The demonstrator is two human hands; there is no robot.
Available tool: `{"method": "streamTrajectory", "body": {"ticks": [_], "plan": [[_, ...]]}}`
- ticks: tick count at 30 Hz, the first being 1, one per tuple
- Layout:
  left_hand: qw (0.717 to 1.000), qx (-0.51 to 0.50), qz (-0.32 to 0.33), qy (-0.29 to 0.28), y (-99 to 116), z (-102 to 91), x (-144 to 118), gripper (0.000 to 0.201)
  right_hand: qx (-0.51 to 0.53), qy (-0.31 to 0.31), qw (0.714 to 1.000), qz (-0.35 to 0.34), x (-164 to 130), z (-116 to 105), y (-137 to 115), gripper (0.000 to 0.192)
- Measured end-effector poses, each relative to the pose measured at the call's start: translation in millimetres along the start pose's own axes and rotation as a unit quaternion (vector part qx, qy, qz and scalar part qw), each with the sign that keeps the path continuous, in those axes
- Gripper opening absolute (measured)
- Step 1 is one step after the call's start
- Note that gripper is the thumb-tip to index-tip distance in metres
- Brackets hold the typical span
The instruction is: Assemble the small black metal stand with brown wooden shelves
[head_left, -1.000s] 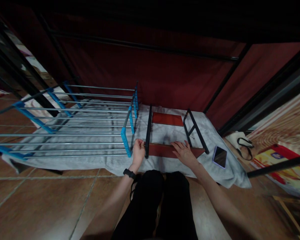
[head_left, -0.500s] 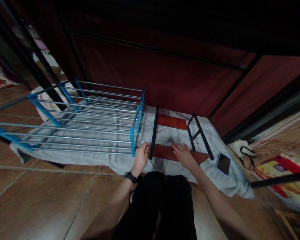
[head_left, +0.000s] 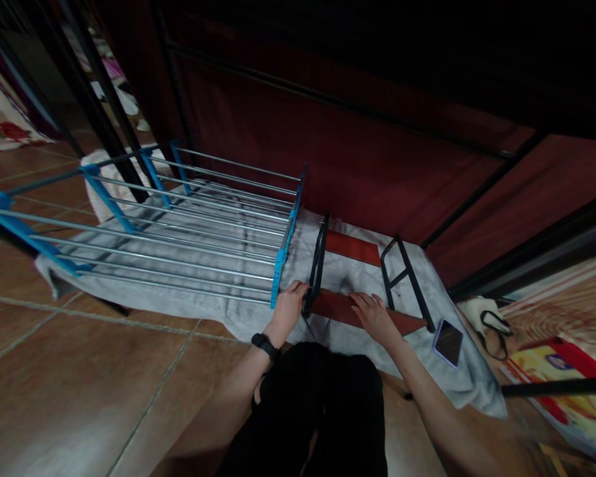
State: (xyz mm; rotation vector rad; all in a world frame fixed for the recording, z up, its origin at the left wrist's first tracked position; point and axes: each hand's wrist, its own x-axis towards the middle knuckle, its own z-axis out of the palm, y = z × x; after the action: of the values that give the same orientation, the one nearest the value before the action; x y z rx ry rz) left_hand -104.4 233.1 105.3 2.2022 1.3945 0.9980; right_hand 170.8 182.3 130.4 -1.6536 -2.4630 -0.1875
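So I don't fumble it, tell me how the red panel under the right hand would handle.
The red panel is probably stiff, given its straight edges. Being flat, it seems unlikely to roll. Pushed left, it may press on the black frame at its end.

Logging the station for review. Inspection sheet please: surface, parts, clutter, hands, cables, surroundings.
Surface: grey cloth, wrinkled, draping over the edge.
Parts: left frame and right frame, black; far board and near board, red-brown.
Clutter: phone beside right frame; blue-ended rack at left.
Hands: left hand at left frame's near end, grip unclear; right hand on near board.
Cables: none clearly seen.
Surroundings: dark red panel behind, tiled floor.
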Motion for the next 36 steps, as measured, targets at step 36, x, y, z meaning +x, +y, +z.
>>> {"method": "streamTrajectory", "body": {"ticks": [36], "plan": [[0.994,-0.057,0.062,-0.064,1.2,-8.8,27.4,0.031,0.091,-0.014,0.996,-0.013,31.6,0.0,-21.3,0.041]]}}
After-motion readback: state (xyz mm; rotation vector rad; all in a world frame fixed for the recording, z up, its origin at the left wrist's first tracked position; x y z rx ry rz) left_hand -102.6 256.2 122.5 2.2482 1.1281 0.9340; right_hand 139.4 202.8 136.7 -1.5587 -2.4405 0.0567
